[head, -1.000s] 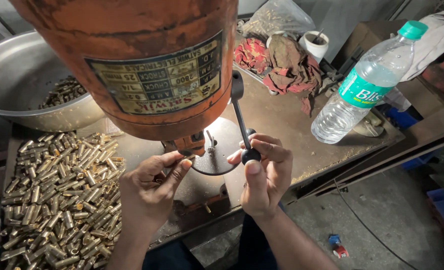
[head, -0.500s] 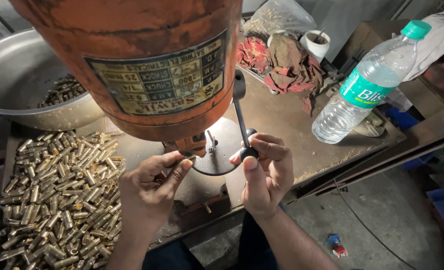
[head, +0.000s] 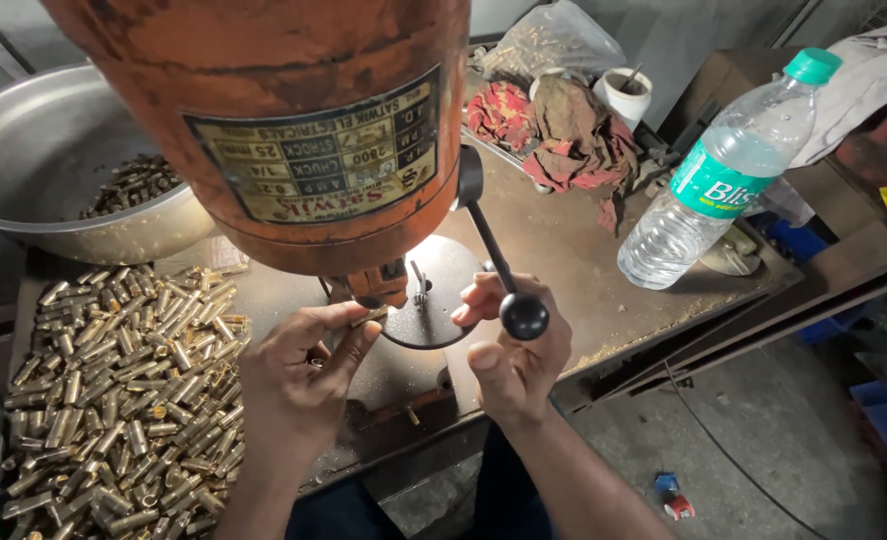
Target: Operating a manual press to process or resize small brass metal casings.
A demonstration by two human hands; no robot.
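My left hand [head: 299, 375] pinches a small brass tube [head: 372, 314] between thumb and finger, right under the big orange drill machine [head: 264, 120]. My right hand [head: 514, 350] wraps its fingers around the black knob [head: 524, 315] of the lever. The round black plate [head: 434, 300] sits between my two hands. A big pile of brass tubes [head: 114, 390] lies just left of my left hand. A water bottle [head: 719, 175] stands far off past my right hand.
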